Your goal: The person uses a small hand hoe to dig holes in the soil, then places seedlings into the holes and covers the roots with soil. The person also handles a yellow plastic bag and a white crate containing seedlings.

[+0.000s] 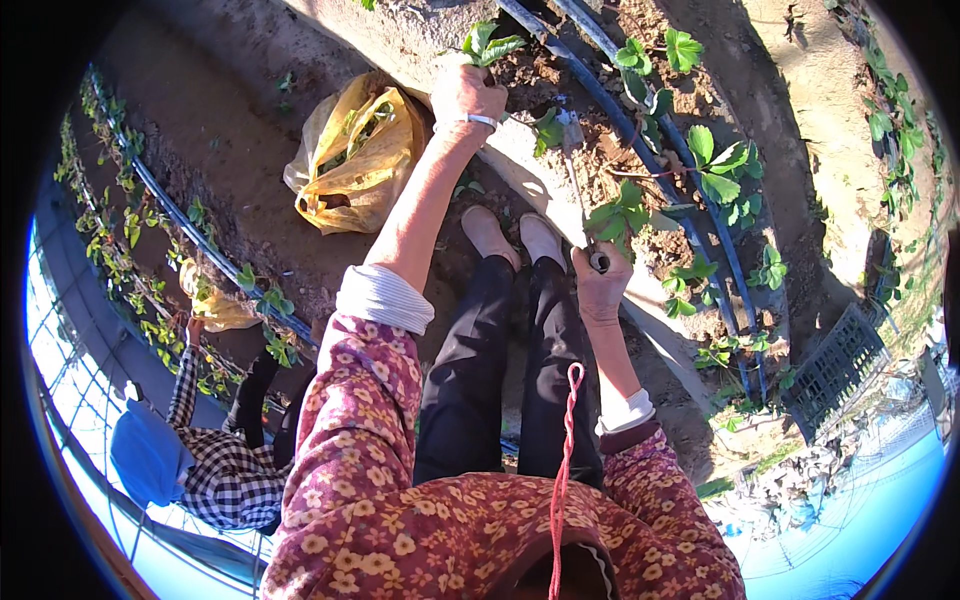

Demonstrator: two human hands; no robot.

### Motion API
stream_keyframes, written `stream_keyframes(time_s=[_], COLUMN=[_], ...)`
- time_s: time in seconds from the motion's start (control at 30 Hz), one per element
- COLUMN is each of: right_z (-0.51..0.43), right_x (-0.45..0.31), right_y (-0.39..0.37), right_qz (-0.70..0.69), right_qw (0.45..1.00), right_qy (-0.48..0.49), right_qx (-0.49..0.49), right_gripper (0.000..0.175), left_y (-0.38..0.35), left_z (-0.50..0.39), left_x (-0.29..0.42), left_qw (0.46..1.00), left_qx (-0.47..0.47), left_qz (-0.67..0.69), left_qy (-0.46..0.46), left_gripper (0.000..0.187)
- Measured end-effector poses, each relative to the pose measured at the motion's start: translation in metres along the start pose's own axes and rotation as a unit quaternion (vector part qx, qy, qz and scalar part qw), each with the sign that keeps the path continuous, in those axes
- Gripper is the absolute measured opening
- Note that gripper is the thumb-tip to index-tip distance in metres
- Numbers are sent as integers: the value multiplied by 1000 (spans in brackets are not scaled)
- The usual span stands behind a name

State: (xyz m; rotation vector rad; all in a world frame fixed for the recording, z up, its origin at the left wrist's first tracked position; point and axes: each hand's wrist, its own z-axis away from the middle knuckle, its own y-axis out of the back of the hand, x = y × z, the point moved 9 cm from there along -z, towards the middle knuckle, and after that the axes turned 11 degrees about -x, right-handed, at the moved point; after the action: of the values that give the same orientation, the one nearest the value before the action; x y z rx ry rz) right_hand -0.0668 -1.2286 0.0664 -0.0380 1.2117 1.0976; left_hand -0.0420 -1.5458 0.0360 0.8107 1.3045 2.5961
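Observation:
My left hand (466, 101), with a bracelet at the wrist, is closed at the edge of the raised soil bed. Green leaves of a strawberry plant (491, 46) stick out above the fist; its stem and roots are hidden. My right hand (602, 281) grips the handle of a small narrow-bladed trowel (574, 169). The handle's hollow end faces up, and the blade lies over loose soil in the bed. Close by the blade is a leafy strawberry plant (550, 133), and another strawberry plant (621, 214) grows just beyond the right fist.
A yellow plastic bag (360, 161) holding leafy plants lies on the path left of my arm. Two black drip hoses (626, 124) run along the bed among strawberry plants. A dark plastic crate (836, 367) stands at right. Another person (232, 480) bends at lower left.

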Motion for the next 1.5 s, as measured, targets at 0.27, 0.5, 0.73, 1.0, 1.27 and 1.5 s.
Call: stream_keyframes(time_s=[0.27,0.5,0.73,1.0,1.27,1.5], right_z=[-34,-117,-142,-150,-110,-93], right_x=[-47,-106,-54,4,-43,-42], right_y=[30,11,-56,-76,-78,-72], right_qz=[34,281,246,-52,-369,-285], right_qw=[995,936,953,988,887,912], right_qy=[-9,-67,-119,-88,-223,-190], right_qx=[-91,-203,-129,-112,-167,-225], right_gripper=[33,33,40,49,44,45], left_y=[-42,-127,63,17,-45,16], left_z=[112,156,131,105,125,94], left_x=[-131,-206,-222,-375,-349,-416], left_qw=[990,960,932,905,931,833], left_qx=[43,-76,359,67,-39,-164], left_qz=[66,129,23,109,160,424], left_qy=[119,238,48,406,327,316], left_gripper=[24,32,22,23,36,41])
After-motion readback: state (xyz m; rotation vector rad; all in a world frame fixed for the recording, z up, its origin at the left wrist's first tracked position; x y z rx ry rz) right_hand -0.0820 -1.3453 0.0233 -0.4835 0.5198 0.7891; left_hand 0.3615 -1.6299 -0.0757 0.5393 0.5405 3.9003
